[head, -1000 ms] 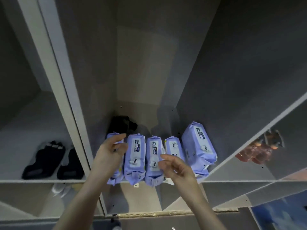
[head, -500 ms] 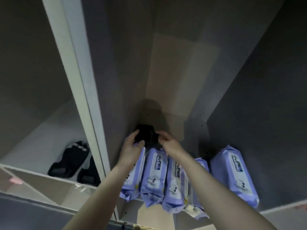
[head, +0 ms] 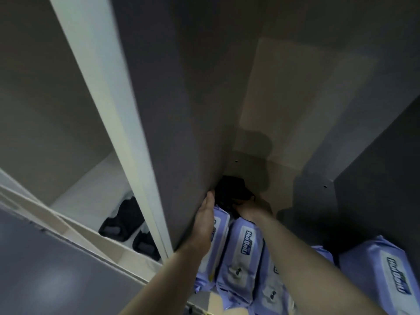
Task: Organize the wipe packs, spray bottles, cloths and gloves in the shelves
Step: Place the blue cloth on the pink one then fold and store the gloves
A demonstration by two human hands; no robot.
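Note:
Several purple wipe packs (head: 244, 251) stand in a row on the middle shelf, with one more wipe pack (head: 386, 267) leaning at the right. Behind them, in the back left corner, lies a bundle of black gloves (head: 229, 192). My left hand (head: 204, 219) reaches over the leftmost pack along the side wall, its fingertips touching the black bundle. My right hand (head: 250, 210) reaches in from the right and its fingers close on the bundle's lower edge. Part of the bundle is hidden by my hands.
A white vertical divider (head: 127, 142) separates this bay from the left bay, where two black gloves (head: 127, 226) lie on a white shelf (head: 91, 192). Grey side walls close in the middle bay. A shelf edge (head: 200, 308) runs along the bottom.
Both hands have moved from the fronts of the wipe packs deep to the back corner and reached the black bundle. The camera has moved closer and tilted up.

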